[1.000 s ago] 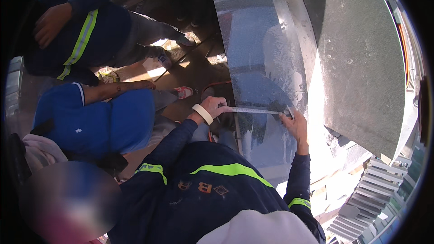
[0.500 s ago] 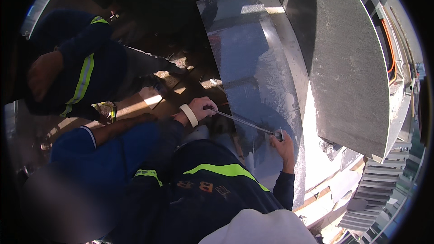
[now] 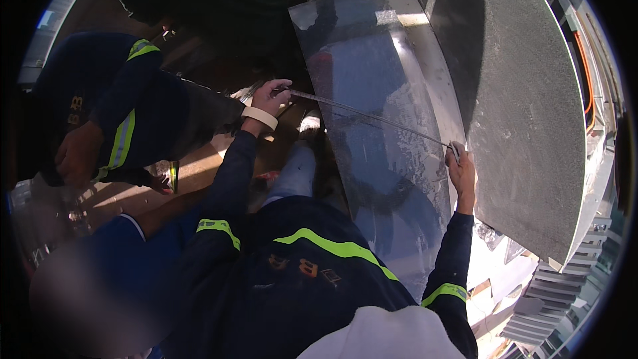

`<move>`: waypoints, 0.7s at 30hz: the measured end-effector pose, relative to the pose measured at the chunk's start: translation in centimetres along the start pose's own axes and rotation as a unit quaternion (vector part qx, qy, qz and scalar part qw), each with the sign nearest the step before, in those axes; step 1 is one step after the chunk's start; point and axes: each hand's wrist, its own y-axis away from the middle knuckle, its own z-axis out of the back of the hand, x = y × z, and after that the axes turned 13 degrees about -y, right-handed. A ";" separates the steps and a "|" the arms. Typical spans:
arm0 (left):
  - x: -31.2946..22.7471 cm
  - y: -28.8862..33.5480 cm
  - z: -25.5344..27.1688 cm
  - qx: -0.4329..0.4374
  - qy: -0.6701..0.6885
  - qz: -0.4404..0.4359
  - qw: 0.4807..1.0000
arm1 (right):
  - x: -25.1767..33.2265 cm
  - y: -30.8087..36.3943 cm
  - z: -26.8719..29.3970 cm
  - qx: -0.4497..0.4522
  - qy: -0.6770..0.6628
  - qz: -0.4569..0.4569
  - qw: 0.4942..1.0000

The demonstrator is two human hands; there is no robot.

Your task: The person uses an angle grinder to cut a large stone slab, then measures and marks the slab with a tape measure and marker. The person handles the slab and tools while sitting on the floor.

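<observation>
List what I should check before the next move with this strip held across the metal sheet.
1. Left hand gripping the thin metal strip's near end: ok.
2. Right hand holding the far end at the shiny metal sheet's right edge: ok.
3. Strip stretched across the sheet without sag: ok.
4. Strip markings readable: cannot tell.
5. Tape roll on the left wrist clear of the strip: ok.
6. Co-worker's hand off the sheet: ok.
</observation>
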 end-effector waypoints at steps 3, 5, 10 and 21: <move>2.6 -6.7 -2.5 -0.024 0.010 0.030 0.999 | 5.2 -6.4 -2.2 -0.043 0.064 0.047 0.996; 5.2 -11.7 -2.7 -0.087 0.040 0.035 0.995 | 9.9 -11.7 -3.9 -0.053 0.081 0.040 0.995; 8.4 -21.3 -3.8 -0.183 -0.058 0.077 0.978 | 16.2 -25.0 -6.6 -0.038 0.124 0.060 0.990; 3.9 -30.9 -7.8 -0.360 -0.022 0.225 0.905 | 28.8 -47.7 -12.9 0.071 0.226 0.085 0.968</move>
